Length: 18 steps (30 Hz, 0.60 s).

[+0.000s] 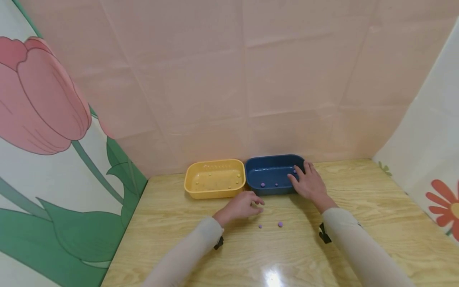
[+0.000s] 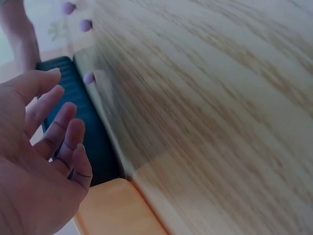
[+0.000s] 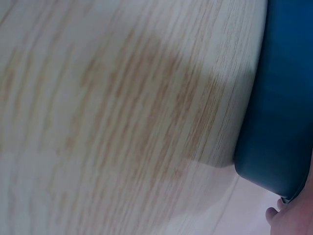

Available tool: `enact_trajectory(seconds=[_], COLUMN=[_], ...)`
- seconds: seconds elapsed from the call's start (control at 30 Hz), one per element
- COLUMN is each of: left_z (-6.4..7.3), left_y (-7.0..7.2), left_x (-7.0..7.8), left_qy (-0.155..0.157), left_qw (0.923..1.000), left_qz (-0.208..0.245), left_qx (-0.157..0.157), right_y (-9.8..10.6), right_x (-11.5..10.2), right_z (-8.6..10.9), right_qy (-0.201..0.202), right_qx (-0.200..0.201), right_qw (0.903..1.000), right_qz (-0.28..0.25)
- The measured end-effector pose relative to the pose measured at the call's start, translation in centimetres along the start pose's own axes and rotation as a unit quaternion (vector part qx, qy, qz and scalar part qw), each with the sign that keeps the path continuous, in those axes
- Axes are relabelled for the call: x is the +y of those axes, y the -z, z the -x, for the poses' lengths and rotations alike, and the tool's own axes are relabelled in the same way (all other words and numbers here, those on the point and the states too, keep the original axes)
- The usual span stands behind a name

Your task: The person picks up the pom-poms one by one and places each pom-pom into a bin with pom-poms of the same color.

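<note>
My right hand [image 1: 309, 184] reaches over the right end of the blue bin [image 1: 269, 162], thumb and fingers spread apart. A purple ball [image 1: 295, 171] shows inside the bin between the thumb and fingers. Two other small balls, one of them a purple ball [image 1: 262, 185], lie on the bin's floor. My left hand [image 1: 243, 205] hovers just in front of where the two bins meet, its loosely bent fingers [image 2: 62, 129] holding nothing. On the table to its right are a small purple ball [image 1: 260, 226] and a larger purple ball [image 1: 280, 224].
A yellow bin [image 1: 215, 194] with several small yellow balls stands left of the blue one, nearly against it. Both bins stand at the back of the wood-grain table [image 1: 161, 239], before a pink cloth wall [image 1: 201, 91]. A flower-printed panel [image 1: 405, 159] borders the right side.
</note>
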<state>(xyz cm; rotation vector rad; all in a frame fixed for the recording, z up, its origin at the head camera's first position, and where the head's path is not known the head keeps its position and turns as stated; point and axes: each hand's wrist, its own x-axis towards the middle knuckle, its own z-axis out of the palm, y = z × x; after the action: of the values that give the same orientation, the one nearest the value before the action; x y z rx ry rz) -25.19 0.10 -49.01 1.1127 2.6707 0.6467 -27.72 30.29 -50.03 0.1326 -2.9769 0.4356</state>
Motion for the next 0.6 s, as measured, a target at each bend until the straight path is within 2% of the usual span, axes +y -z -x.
enact_trajectory(seconds=[0.6], left_z=[-0.16], left_y=[-0.62], left_x=[0.04], left_qy=[-0.003], left_qw=[0.9998], left_qz=[-0.02], left_qx=[0.001], right_y=[-0.13], right_x=[0.11], right_z=[-0.12], right_qy=[-0.005], right_qx=[-0.004], right_qw=[1.0], right_qz=[-0.004])
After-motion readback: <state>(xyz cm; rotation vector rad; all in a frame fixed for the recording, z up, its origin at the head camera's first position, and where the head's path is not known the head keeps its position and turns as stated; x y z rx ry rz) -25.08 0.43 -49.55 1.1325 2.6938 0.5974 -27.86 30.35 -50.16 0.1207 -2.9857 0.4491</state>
